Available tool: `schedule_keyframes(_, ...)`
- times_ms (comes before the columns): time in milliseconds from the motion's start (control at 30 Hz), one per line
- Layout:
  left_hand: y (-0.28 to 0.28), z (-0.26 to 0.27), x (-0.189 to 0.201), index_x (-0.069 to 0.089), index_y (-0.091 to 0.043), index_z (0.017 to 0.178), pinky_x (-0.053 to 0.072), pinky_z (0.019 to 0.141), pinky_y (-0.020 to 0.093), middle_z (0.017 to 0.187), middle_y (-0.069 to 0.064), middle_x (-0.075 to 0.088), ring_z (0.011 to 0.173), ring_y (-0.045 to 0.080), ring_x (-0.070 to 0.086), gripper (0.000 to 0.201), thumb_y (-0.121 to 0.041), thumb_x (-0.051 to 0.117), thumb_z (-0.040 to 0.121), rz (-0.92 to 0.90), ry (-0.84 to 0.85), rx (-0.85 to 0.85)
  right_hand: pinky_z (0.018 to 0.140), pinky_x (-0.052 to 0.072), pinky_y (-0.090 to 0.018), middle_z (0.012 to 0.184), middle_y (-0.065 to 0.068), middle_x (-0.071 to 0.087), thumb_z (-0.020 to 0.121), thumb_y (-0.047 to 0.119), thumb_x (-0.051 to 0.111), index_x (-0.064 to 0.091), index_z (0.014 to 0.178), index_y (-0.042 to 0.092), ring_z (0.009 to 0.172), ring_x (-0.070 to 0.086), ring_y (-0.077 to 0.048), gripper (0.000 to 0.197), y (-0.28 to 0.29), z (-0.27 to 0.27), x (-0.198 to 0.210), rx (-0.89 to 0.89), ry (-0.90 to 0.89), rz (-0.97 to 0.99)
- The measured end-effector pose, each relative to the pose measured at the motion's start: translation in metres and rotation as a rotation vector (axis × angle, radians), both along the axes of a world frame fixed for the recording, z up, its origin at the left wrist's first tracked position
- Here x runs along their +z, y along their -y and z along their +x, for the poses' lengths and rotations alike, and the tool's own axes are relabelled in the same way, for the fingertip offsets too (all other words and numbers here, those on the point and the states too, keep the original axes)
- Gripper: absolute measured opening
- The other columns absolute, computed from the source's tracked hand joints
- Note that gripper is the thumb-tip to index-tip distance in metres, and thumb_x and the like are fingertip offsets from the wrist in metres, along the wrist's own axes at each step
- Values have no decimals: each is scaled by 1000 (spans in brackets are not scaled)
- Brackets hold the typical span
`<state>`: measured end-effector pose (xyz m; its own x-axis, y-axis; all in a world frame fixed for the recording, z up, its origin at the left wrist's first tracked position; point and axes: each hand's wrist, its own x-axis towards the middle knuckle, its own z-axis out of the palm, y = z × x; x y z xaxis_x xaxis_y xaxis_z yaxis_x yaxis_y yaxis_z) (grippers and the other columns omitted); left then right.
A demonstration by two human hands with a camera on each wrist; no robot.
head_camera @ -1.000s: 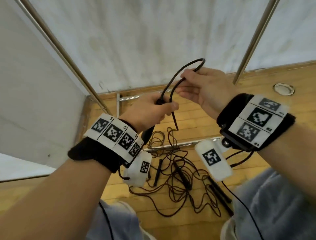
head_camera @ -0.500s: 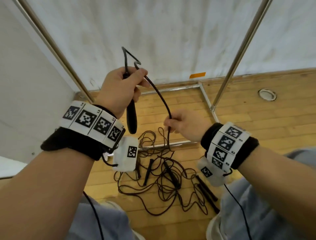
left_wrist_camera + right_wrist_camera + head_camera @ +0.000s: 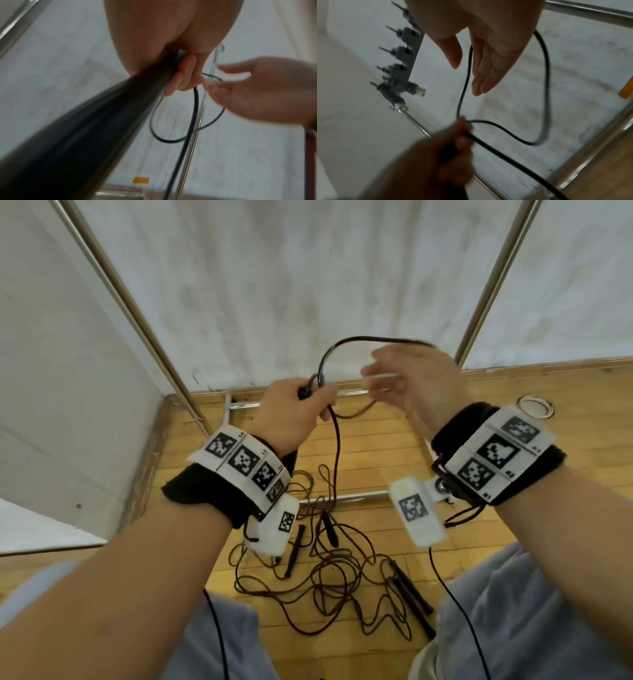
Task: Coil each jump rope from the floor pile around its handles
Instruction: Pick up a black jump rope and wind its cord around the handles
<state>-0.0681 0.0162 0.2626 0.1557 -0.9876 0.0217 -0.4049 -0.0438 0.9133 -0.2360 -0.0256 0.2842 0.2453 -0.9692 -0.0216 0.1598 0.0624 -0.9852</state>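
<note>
- Left hand (image 3: pixel 291 412) gripping a handle (image 3: pixel 96 129), pinning the rope (image 3: pixel 337 453)
- Right hand (image 3: pixel 416 385), fingers straight, carrying a loop
- Tangled pile (image 3: pixel 329 577) waiting on the floor (image 3: pixel 376 446)

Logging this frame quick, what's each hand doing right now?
Left hand: fingers curled round the black handle, holding it.
Right hand: open, fingers straight, with the rope loop draped around it, not gripped.

Wood floor (image 3: pixel 376 446). White wall (image 3: pixel 291 285) behind, metal poles (image 3: pixel 137 313) leaning across it. White ring (image 3: pixel 535 406) on floor, far right. Orange tape (image 3: pixel 141 180) low on wall.
</note>
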Motion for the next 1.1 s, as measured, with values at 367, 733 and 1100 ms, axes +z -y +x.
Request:
schedule_keyframes(367,6,36,30,62,-9,88,30,44,21,67,1,64,42,10,35,21,-24,51,98,-109,-579,104,72,50,-28,83,5,66,96,30,50,59,76,28,79,61,-12,21,-30,17,-70,494,-1022,-207)
schedule_keyframes(733,-5,16,1,60,-4,95,33,53,25,69,4,42,55,14,38,39,1,54,57,201,-416,-339,48,51,-22,60,-3,69,93,20,55,63,74,10,49,60,-14,24,-13,14,5,-51,-281,-217)
schedule_keyframes(1100,1,-2,-27,63,-23,75,33,49,16,57,-10,56,47,-1,47,25,-37,54,93,77,479,-323,58,53,-21,71,-9,69,94,25,55,58,83,5,59,66,-15,23,3,-9,26,-245,271,14)
